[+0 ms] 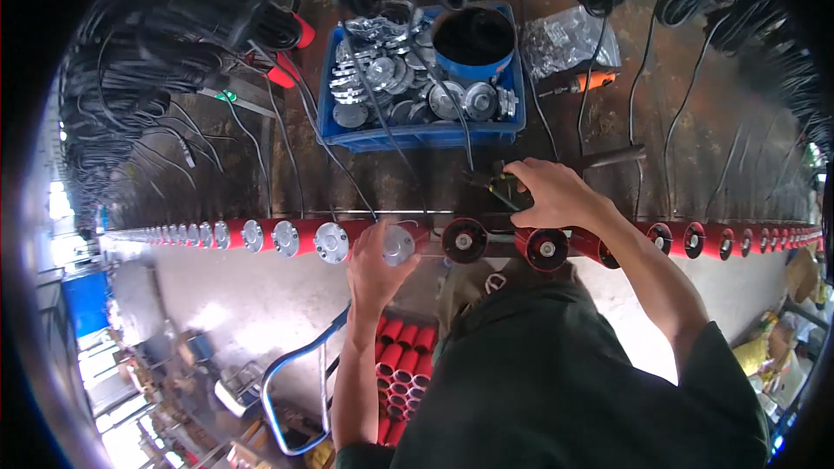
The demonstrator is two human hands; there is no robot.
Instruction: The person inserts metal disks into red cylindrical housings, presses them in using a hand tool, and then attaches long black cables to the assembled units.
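Note:
A long row of red cylinders lies along the bench's front edge, ends toward me. My left hand [375, 267] is closed round the end of one red cylinder with a silver disc cap [399, 245], thumb at its right side. Just right of it is a red cylinder with an open dark end [464, 241] and a pale core. Above the bench edge, my right hand [556, 197] has its fingers bent round a pair of pliers [502, 189] with dark, greenish handles. Capped cylinders [331, 243] run to the left; uncapped ones [693, 241] run to the right.
Beyond the row, a blue crate [408, 136] holds many silver caps and a blue tub [473, 63] of black stuff. A clear bag of parts [569, 42], an orange-handled tool [594, 81] and a hammer-like tool [612, 156] lie to its right. Black cable coils [143, 78] crowd the bench.

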